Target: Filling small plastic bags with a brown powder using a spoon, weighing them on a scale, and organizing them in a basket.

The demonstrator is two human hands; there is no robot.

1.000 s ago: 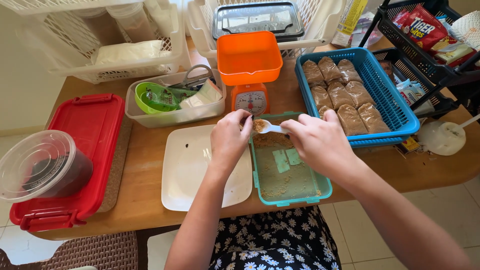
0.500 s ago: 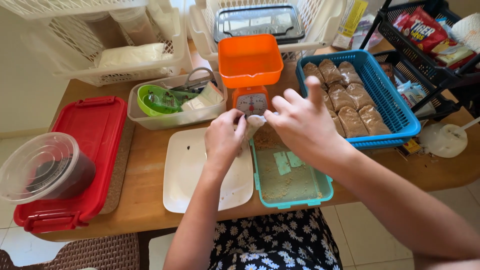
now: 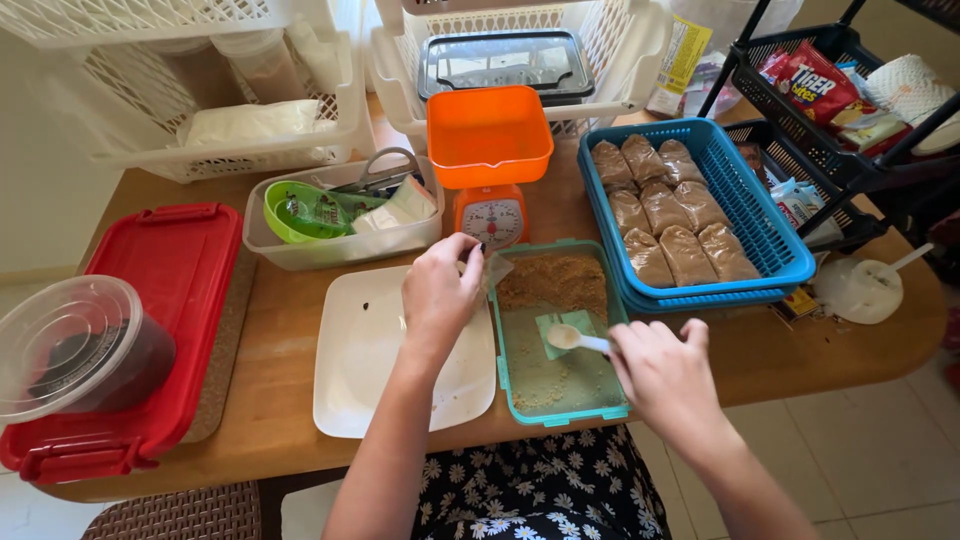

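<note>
Right hand (image 3: 665, 375) | clasped on white spoon (image 3: 573, 340), bowl held over teal tray (image 3: 505, 375), handle running rightward | left hand (image 3: 440, 290) pinched on small clear bag (image 3: 495, 268) at the tray's far-left corner | brown crumbs (image 3: 555, 280) heaped at its far end.

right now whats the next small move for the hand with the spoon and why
Probably slide the small white plastic spoon in the right hand up to the brown crumbs at the far end of the teal rectangular container: its bowl looks empty, and the left hand holds a small clear bag there.
</note>
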